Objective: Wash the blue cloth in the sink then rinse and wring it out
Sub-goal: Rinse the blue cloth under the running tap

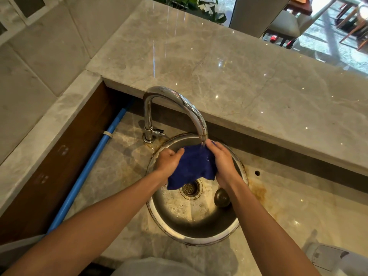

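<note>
The blue cloth [192, 167] hangs bunched over the round steel sink [196, 226], stretched between both hands. My left hand [169, 160] grips its left edge with curled fingers. My right hand [222, 160] grips its right edge. Water runs from the chrome tap's spout [202, 134] onto the top of the cloth, close to my right thumb. A lower corner of the cloth droops toward the drain [191, 189].
A round drain plug [222, 197] lies in the basin right of the drain. The tap base and its small lever [153, 133] stand behind the sink at the left. A raised marble ledge [219, 72] runs behind. A blue pipe [87, 172] slants along the left.
</note>
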